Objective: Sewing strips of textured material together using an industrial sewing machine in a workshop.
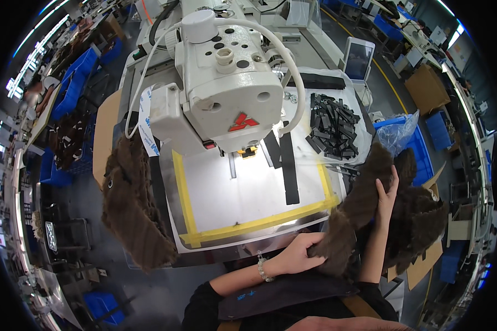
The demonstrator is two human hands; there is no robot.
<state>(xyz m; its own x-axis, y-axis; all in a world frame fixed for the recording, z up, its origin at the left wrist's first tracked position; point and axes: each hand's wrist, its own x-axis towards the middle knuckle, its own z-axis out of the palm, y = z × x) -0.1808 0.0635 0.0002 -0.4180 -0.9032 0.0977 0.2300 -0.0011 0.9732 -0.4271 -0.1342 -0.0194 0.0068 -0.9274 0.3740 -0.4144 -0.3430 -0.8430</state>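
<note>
My left hand (302,255) reaches across the front of my body. Its thumb and fingers pinch the near end of a long dark brown fur piece (338,237). The fur runs up and right along the front right corner of the machine bed. Against the fur's right side lies my right hand (388,190), thumb and forefinger stretched apart; its other fingers are mostly hidden. Behind that wrist hangs more brown fur (417,220). Before me stands a white industrial sewing machine (234,94), its head over a lit white work plate (254,201) edged with yellow tape.
Another brown fur piece (132,209) hangs over the bed's left edge. Black strips (288,171) lie on the plate. A heap of short black pieces (334,127) rests on clear plastic at the back right, near a screen (359,59) and a blue bin (419,149).
</note>
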